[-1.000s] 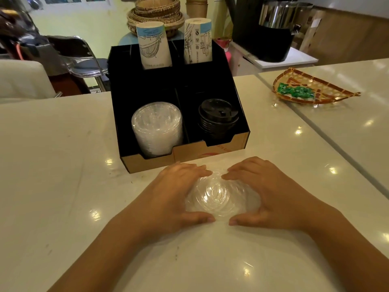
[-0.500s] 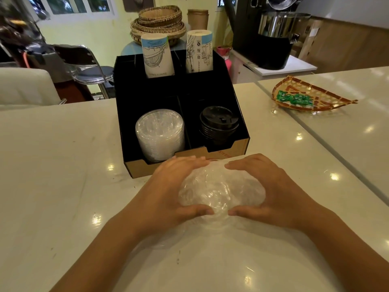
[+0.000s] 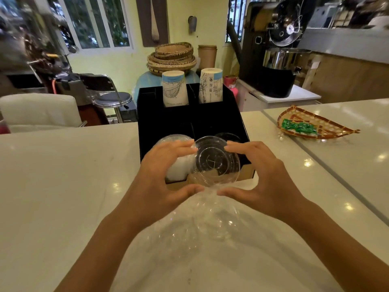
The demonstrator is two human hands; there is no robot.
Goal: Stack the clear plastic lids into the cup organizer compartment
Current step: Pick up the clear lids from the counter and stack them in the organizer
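Observation:
A stack of clear plastic lids (image 3: 214, 165) is held between my left hand (image 3: 162, 178) and my right hand (image 3: 265, 180), tilted up in front of the black cup organizer (image 3: 210, 121). A crumpled clear plastic sleeve (image 3: 202, 224) trails from the stack down toward the counter. In the organizer's front left compartment sits another stack of clear lids (image 3: 176, 167), partly hidden by my left hand. Black lids (image 3: 228, 137) show in the front right compartment, mostly hidden behind the held stack.
Two stacks of printed paper cups (image 3: 174, 88) stand in the organizer's back compartments. A woven tray with green packets (image 3: 311, 127) lies on the white counter at right. A coffee machine (image 3: 275, 55), baskets and chairs are beyond the counter.
Both hands have lifted the lid stack off the counter and tipped it up in front of the organizer. The plastic sleeve now hangs below it. The view has tilted upward.

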